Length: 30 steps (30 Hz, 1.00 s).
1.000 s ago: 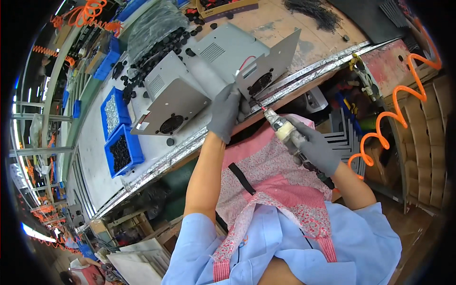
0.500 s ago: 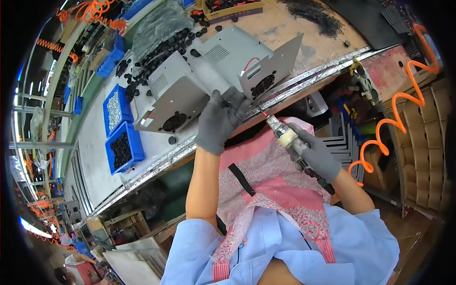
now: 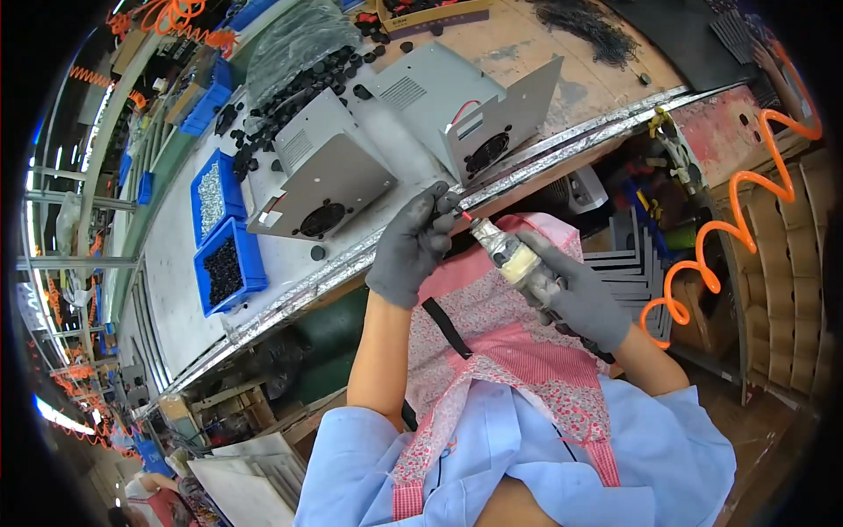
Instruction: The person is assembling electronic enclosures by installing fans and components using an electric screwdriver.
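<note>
In my right hand (image 3: 584, 294), closed in a grey glove, is a pneumatic screwdriver (image 3: 518, 262) partly wrapped in pale tape. Its red-tipped bit points up and left at the fingertips of my left hand (image 3: 408, 248). That gloved hand is pinched at the bench edge, around a small dark piece (image 3: 458, 214) whose kind I cannot make out. Just beyond stand two bent grey metal housings, the left one (image 3: 347, 180) and the right one (image 3: 518, 110), each with a round black fan grille. A red wire shows inside the right housing.
Blue bins hold silvery screws (image 3: 211, 202) and black screws (image 3: 224, 274). Many black rubber feet (image 3: 263, 132) lie loose beside a plastic bag (image 3: 294, 53). The bench's foil-covered edge (image 3: 580, 140) runs before me. An orange coiled hose (image 3: 702, 263) hangs at right, near cardboard dividers (image 3: 781, 263).
My left hand has drawn back from between the housings toward the bench edge. The screwdriver has moved left and up, bringing its bit to the left fingertips.
</note>
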Motion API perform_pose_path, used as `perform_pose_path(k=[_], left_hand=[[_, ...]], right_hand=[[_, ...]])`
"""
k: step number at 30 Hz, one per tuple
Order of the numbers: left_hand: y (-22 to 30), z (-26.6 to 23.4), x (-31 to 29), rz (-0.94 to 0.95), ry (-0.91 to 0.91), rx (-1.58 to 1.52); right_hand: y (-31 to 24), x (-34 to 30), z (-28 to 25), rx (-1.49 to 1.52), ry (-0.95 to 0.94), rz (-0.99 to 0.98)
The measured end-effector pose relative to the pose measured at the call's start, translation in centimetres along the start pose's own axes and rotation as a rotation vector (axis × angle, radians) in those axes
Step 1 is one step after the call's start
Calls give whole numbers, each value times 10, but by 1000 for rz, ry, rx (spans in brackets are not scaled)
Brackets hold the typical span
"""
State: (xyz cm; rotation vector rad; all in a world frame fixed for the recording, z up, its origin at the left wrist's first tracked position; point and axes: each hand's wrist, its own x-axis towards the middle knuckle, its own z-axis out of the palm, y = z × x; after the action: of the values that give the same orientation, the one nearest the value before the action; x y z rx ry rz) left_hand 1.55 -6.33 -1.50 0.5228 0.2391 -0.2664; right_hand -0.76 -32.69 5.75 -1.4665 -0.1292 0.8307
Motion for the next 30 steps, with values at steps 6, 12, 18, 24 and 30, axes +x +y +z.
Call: perform_pose_path(k=[6,12,18,24,30], left_hand=[[-4,10,-1,14,41,-38],[-5,16,-2,42,9,-152],[-8,22,0,63,41,-232],[-12,20,3,137,-56,-249],[-16,25,3,218,-31,-171]], right_hand=[[3,1,2,-54,-1,-24],[3,2,7,-19,-34,62],[5,5,9,-9,-32,39],[9,9,6,-63,-55,-16],[13,12,10,139,-55,73]])
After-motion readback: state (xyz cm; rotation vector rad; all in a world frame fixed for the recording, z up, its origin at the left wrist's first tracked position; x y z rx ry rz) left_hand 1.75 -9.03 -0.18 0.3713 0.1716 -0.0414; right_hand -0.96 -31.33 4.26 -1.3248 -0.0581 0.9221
